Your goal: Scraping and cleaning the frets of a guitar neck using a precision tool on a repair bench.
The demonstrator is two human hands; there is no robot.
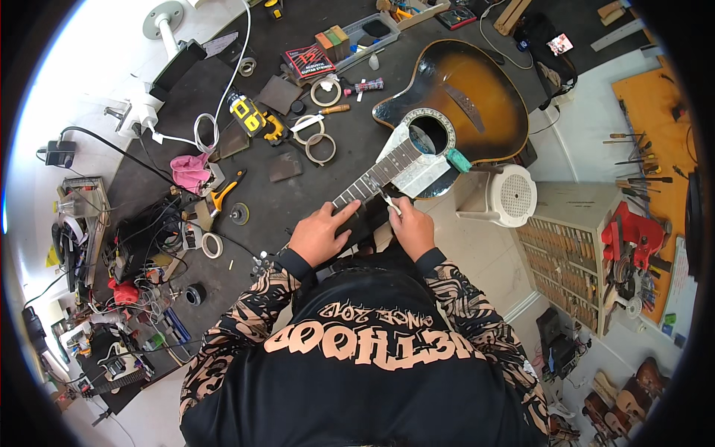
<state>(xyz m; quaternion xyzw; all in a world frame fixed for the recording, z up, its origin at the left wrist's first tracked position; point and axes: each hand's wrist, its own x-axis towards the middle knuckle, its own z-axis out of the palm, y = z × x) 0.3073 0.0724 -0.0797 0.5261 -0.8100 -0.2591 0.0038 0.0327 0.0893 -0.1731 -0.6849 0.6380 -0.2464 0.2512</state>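
A sunburst acoustic guitar (491,97) lies across the bench with its neck angled toward me. My left hand (316,235) rests over the fretboard (370,179), index finger stretched along it and thumb apart on the near side. Closed fingers of my right hand (412,229) pinch a slim, pale-handled tool (390,203) at the neck's near edge; its working tip is too small to make out. Pale protective sheets (421,176) cover the top beside the fretboard's end. A teal-green wad (458,160) sits at the body's edge near the soundhole.
Tape rolls (320,149), a yellow-black cordless drill (257,119) and a yellow-handled cutter (226,194) lie left of the neck. Cables and tools crowd the far left. A white stool (514,195) stands right of the guitar, beside a many-slotted cabinet (562,249).
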